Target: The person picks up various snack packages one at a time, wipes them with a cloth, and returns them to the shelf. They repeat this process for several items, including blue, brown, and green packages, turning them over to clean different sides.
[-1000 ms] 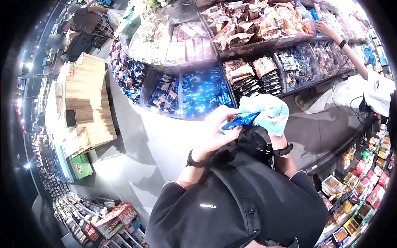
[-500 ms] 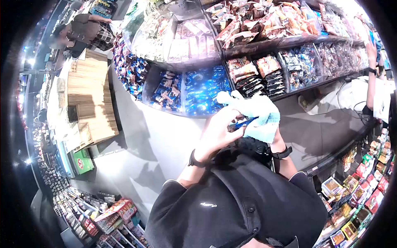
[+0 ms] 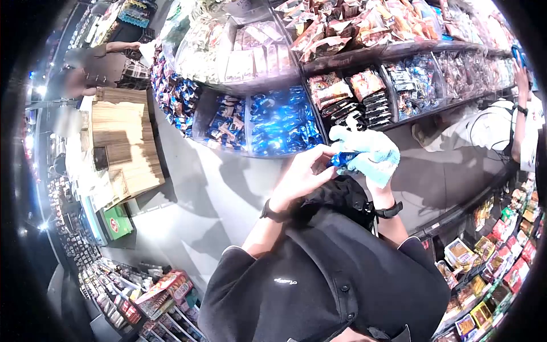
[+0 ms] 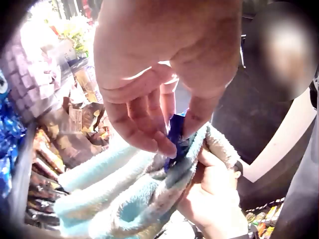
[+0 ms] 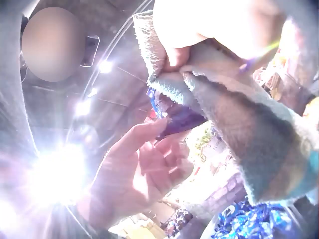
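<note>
A small blue shiny packet (image 3: 341, 159) is pinched between the thumb and fingers of my left hand (image 3: 301, 175). The pale blue terry cloth (image 3: 377, 155) drapes over my right hand and laps against the packet's other end. In the left wrist view my right hand (image 4: 215, 191) grips the bunched cloth (image 4: 134, 199) from below, its thumb at the folded edge. The right wrist view shows the packet (image 5: 182, 123) between my left fingertips (image 5: 154, 128) and the cloth's edge. Part of the packet is hidden in the folds.
Bins of blue-wrapped sweets (image 3: 282, 122) and bagged snacks (image 3: 364, 28) stand in front. A wooden counter (image 3: 125, 139) is at the left, with a person (image 3: 108, 65) behind it. At the right, another person (image 3: 521, 122) reaches to the bins. Shelves of packets (image 3: 484, 268) line the lower right.
The packet stuck out flat at first; now it looks bunched, with the cloth closer around it. The person at the right has moved their arm further right; the one behind the counter has shifted.
</note>
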Available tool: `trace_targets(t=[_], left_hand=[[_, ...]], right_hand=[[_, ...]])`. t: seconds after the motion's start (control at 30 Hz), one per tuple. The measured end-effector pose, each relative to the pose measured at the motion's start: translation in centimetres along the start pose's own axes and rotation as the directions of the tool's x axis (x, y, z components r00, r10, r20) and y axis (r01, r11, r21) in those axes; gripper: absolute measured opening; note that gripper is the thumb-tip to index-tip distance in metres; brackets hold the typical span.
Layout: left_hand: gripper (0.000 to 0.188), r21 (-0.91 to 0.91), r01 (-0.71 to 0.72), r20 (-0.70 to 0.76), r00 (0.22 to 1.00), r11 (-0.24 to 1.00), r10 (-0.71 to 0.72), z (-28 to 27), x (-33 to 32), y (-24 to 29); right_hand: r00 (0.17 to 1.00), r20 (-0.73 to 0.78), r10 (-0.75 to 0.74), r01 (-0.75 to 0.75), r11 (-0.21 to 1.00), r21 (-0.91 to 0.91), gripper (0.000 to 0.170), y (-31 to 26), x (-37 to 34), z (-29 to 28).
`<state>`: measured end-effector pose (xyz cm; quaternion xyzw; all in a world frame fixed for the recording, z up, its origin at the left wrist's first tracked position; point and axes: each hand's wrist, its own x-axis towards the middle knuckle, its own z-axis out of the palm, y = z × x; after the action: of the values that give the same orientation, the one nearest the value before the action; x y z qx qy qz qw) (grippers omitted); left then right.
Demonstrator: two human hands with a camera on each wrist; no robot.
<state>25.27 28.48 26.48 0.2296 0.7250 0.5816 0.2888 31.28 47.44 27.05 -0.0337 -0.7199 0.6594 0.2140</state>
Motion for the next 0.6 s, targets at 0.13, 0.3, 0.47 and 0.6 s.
trace_targets(t=[0.13, 0.3, 0.47, 0.6], left_hand=[[0.029, 0.082, -0.081, 0.004, 0.997, 0.993, 0.08, -1.0, 0.6, 0.1], [0.032, 0.085, 0.033, -0.174, 0.985, 0.996, -0.018, -3.2, 1.5, -5.1], [0.026, -0.126, 0.082, -0.449, 0.884, 0.989, -0.13, -6.6, 3.9, -14.5], [0.021, 0.205, 0.022, -0.581, 0.807, 0.979, 0.104, -7.8, 6.6, -19.7]], right_hand=[[0.998, -0.056, 0.036, -0.037, 0.999, -0.017, 0.026, 0.3, -0.2, -1.2], [0.962, -0.244, 0.122, -0.087, 0.985, 0.147, 0.033, 2.8, -1.4, -4.0], [0.936, -0.348, 0.057, -0.018, 0.993, 0.114, 0.032, 4.0, -2.2, -5.4], [0.926, -0.36, 0.115, -0.056, 0.984, 0.169, 0.031, 3.8, -2.6, -5.7]])
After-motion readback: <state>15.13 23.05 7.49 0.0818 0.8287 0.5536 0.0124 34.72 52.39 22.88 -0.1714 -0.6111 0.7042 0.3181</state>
